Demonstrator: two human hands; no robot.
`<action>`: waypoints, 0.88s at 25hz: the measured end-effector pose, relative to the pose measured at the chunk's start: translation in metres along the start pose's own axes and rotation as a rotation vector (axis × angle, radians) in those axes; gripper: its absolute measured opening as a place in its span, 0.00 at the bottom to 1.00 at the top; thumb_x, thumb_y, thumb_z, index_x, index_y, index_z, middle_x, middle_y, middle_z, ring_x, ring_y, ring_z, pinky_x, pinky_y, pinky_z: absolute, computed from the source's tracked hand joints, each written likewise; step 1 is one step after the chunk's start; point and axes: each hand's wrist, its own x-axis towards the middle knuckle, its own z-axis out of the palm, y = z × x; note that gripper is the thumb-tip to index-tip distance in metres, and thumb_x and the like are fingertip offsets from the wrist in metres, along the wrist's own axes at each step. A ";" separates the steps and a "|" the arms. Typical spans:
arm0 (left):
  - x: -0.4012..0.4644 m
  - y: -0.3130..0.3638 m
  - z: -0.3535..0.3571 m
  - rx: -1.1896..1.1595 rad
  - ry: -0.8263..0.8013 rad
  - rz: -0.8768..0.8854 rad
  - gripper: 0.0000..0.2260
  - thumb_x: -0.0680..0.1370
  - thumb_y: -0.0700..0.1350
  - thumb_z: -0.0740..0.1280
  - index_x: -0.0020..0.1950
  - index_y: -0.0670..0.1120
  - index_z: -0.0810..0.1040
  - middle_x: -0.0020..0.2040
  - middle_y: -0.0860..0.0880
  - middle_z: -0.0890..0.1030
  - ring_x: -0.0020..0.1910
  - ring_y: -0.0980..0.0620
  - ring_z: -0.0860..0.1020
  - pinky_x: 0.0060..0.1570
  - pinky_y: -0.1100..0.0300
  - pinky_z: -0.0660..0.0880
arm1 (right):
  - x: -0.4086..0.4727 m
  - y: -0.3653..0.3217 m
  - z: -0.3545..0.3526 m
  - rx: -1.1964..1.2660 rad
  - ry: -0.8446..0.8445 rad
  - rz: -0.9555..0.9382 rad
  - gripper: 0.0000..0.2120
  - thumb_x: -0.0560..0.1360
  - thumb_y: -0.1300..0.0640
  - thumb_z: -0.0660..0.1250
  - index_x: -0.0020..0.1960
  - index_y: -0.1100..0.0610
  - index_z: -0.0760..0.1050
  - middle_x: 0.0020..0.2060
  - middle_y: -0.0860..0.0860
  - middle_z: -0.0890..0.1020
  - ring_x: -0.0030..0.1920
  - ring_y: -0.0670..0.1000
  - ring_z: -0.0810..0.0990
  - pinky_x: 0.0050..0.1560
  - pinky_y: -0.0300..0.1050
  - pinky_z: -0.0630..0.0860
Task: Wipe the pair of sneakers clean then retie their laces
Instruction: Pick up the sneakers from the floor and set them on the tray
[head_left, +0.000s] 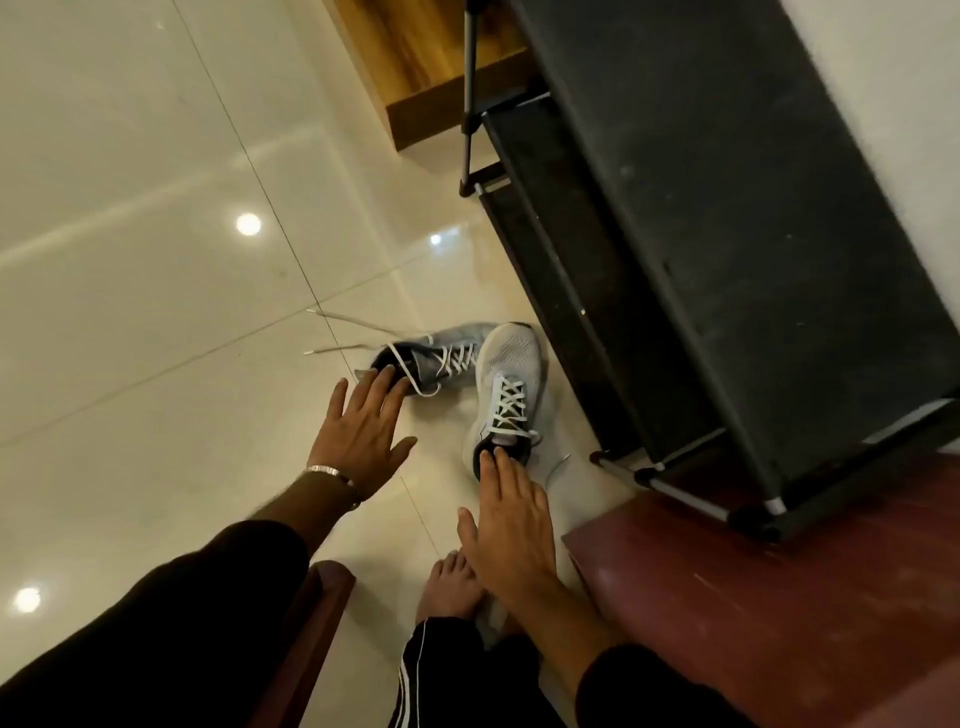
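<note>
Down on the glossy cream floor tiles (156, 260), both hands are spread flat — left hand (358, 431) at the tipped grey mesh sneaker (431, 358), right hand (514, 525) touching the upright grey mesh sneaker (511, 374).

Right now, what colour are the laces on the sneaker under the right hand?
White, crossing over a light grey mesh sneaker; the head view shows it clearly.

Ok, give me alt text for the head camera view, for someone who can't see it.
Both open hands reach down to two grey sneakers on a glossy tiled floor: the left hand at the tipped sneaker with loose laces, the right hand at the upright sneaker's heel. A black shoe rack stands beside them.
</note>
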 end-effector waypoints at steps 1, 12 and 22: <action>0.006 0.000 0.013 0.052 -0.060 0.014 0.35 0.78 0.60 0.61 0.79 0.44 0.56 0.78 0.41 0.60 0.77 0.41 0.60 0.74 0.41 0.58 | 0.005 0.002 0.013 -0.002 -0.029 -0.007 0.35 0.71 0.44 0.69 0.73 0.57 0.67 0.69 0.56 0.74 0.66 0.57 0.74 0.63 0.53 0.74; 0.061 0.000 0.077 0.246 -0.220 -0.008 0.19 0.72 0.44 0.66 0.62 0.45 0.70 0.55 0.47 0.79 0.61 0.43 0.73 0.68 0.44 0.62 | 0.046 0.020 0.095 -0.111 -0.130 -0.131 0.29 0.68 0.61 0.67 0.69 0.54 0.71 0.52 0.59 0.81 0.54 0.59 0.78 0.64 0.57 0.70; 0.048 0.034 0.081 0.185 -0.373 0.005 0.31 0.72 0.34 0.66 0.72 0.47 0.60 0.48 0.47 0.82 0.45 0.44 0.82 0.35 0.55 0.68 | 0.069 0.024 0.088 -0.072 -0.130 -0.173 0.20 0.64 0.66 0.73 0.54 0.55 0.78 0.37 0.54 0.83 0.38 0.56 0.82 0.44 0.49 0.75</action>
